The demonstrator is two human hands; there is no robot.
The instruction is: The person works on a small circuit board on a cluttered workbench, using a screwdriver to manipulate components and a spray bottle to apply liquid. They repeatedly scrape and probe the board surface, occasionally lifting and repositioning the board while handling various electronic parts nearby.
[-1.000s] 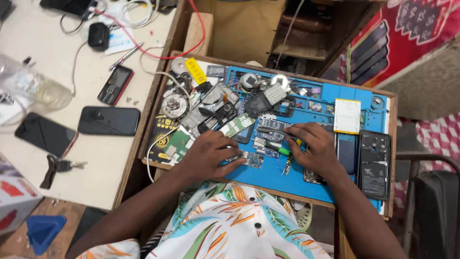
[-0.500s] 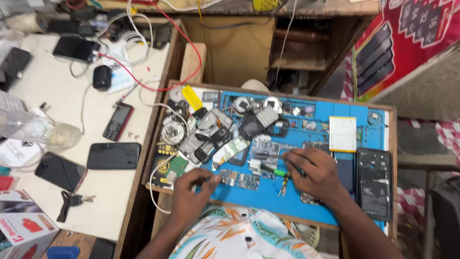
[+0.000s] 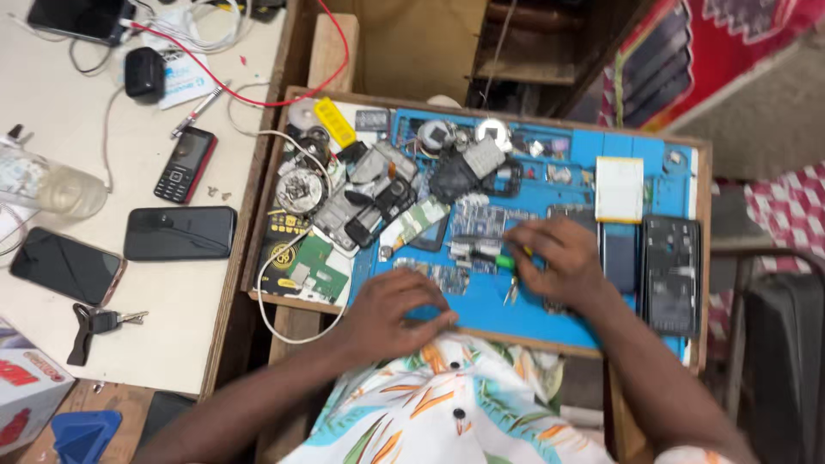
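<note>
Mid-repair: right hand [image 3: 563, 262] gripping green screwdriver [image 3: 491, 256] over blue mat [image 3: 481, 296]; left hand [image 3: 397, 309] flat, empty, beside circuit board [image 3: 443, 277]. Next, probably steadying board.

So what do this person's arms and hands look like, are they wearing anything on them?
Both forearms are bare, with no gloves on the left hand or the right hand. No watch, ring or bracelet shows. The only clothing in view is a white shirt printed with orange and teal leaves, with dark buttons down the front.

dark phone screens [image 3: 180, 233] (table), red-white box [image 3: 26, 382]
</note>
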